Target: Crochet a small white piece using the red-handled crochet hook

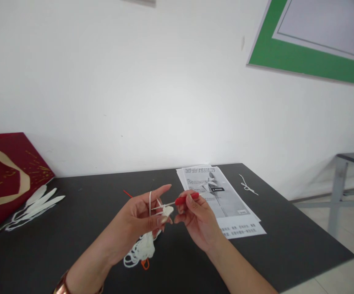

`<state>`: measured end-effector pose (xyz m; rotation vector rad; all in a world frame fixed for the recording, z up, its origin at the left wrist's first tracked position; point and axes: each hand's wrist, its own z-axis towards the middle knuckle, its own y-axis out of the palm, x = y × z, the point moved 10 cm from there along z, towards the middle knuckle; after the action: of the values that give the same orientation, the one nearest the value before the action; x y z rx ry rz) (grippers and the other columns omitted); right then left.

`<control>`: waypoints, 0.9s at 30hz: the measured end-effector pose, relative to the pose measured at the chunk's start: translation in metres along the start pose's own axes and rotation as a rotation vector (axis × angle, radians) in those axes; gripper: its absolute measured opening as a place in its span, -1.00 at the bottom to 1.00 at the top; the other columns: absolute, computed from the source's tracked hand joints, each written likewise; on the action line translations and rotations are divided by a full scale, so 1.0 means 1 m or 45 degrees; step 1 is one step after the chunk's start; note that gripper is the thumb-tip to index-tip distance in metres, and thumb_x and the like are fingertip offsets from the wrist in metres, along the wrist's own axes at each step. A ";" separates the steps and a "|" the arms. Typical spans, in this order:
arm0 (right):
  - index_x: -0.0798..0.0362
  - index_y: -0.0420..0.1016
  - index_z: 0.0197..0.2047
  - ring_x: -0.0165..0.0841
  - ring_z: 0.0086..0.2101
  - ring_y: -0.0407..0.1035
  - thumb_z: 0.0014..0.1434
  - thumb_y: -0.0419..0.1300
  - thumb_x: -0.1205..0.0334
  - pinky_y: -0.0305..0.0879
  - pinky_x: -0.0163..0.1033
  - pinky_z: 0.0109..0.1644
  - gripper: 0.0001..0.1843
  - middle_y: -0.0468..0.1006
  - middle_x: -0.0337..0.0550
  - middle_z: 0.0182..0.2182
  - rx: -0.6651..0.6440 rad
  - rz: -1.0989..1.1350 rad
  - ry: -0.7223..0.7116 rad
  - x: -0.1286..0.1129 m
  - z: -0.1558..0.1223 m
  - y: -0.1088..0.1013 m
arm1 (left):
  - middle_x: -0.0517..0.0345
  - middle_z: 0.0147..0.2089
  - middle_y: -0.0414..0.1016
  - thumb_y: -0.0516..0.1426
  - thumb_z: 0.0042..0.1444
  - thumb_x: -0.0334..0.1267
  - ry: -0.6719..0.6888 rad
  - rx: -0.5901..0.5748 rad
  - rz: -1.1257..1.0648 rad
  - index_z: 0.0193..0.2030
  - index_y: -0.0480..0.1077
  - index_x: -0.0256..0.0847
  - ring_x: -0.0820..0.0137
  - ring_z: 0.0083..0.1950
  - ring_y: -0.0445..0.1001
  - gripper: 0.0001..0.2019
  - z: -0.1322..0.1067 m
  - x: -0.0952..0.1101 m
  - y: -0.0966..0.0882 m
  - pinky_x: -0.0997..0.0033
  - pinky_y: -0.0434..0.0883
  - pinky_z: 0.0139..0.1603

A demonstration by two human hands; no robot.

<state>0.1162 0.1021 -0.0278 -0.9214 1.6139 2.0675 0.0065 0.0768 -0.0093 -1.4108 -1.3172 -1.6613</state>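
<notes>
Between thumb and fingers, my left hand (143, 214) pinches a small white crocheted piece (168, 210). A strand of white yarn loops over its raised index finger. My right hand (197, 216) grips the red handle of a crochet hook (186, 199), whose thin shaft points left to the white piece and the yarn near it. Whether the hook's tip sits inside a stitch is too small to tell. Below my left hand lies a loose bundle of white yarn (143, 248) on the black table, with a small orange loop (145, 264) at its lower edge.
Printed sheets (232, 204) lie behind my right hand. A dark red bag (2, 179) stands at the left, beside several white leaf-shaped crocheted pieces (43, 202). A thin red stick (127, 193) shows behind my left hand. A tied white string (248, 187) lies at the right; the wall borders the table's back.
</notes>
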 end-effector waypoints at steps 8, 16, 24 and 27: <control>0.14 0.52 -0.37 -0.52 -0.58 0.28 0.18 0.26 0.16 0.51 -0.35 -0.56 -0.80 0.47 -0.27 -0.53 -0.095 -0.046 -0.051 -0.009 0.000 0.005 | 0.20 -0.39 0.49 0.28 0.01 -0.37 -0.125 -0.130 0.182 0.26 0.27 -0.12 0.52 -0.49 0.35 -0.36 -0.008 -0.006 0.005 0.57 0.24 -0.56; 0.10 0.48 -0.39 -0.52 -0.61 0.24 0.18 0.25 0.13 0.46 -0.37 -0.59 -0.78 0.39 -0.30 -0.56 -0.176 -0.059 -0.016 -0.009 -0.001 0.009 | 0.26 -0.42 0.45 0.29 0.01 -0.30 -0.194 -0.202 0.172 0.20 0.34 -0.11 0.58 -0.54 0.30 -0.43 -0.012 -0.014 0.010 0.58 0.24 -0.56; 0.11 0.49 -0.41 -0.49 -0.57 0.23 0.20 0.22 0.20 0.47 -0.33 -0.54 -0.80 0.34 -0.29 -0.55 -0.226 -0.202 -0.167 -0.026 -0.004 0.014 | 0.23 -0.38 0.45 0.26 0.04 -0.34 -0.244 -0.243 0.219 0.25 0.28 -0.12 0.55 -0.53 0.31 -0.40 -0.013 -0.018 0.009 0.54 0.22 -0.54; 0.10 0.49 -0.40 -0.49 -0.56 0.22 0.21 0.21 0.21 0.48 -0.32 -0.53 -0.82 0.34 -0.28 -0.54 -0.237 -0.225 -0.187 -0.028 -0.005 0.014 | 0.22 -0.37 0.45 0.25 0.05 -0.34 -0.253 -0.260 0.235 0.26 0.26 -0.11 0.54 -0.51 0.31 -0.40 -0.014 -0.019 0.009 0.54 0.21 -0.53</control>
<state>0.1291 0.0967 0.0011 -0.9127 1.2367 2.1319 0.0149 0.0580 -0.0238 -1.7998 -1.1047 -1.6005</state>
